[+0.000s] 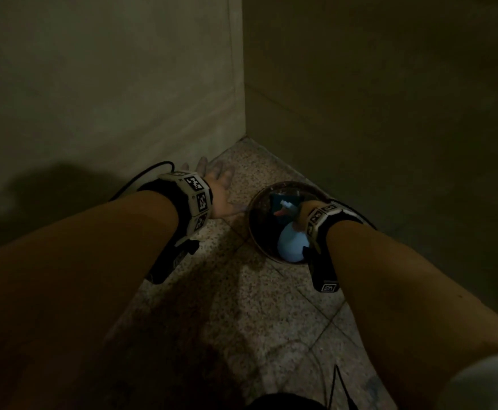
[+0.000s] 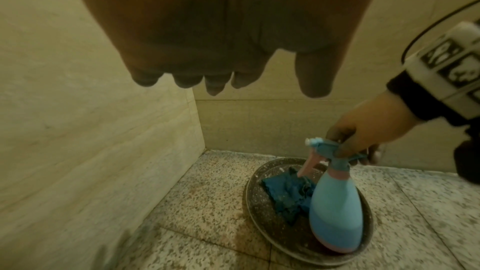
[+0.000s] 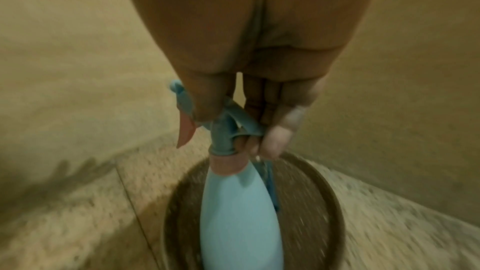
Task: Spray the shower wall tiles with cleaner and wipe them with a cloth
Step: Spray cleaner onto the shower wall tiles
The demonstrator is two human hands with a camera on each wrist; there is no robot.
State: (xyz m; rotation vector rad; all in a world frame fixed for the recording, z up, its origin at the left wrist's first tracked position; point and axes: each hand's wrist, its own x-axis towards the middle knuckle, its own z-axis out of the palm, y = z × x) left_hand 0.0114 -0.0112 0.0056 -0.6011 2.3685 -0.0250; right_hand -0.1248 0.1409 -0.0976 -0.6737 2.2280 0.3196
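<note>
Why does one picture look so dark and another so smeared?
The head view is dim, arm shadows crossing the speckled floor; the left wrist view is brighter and sharp on the spray bottle; the right wrist view is streaked by motion blur around the tray.

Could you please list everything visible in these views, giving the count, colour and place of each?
Light blue plastic spray bottle with pink trigger and base: one, standing in the tray, its head held from above.
Dark blue crumpled cloth: one, lying in the tray behind the bottle.
Round dark brown speckled tray: one, on the floor near the corner.
Beige wall tiles: two walls meeting at a corner.
Speckled granite floor tiles: pale grey-pink, underfoot.
Left hand: open, fingers spread above the floor beside the tray.
Right hand: grip around the spray head.
Wrist bands with black-and-white markers: one on each wrist.
</note>
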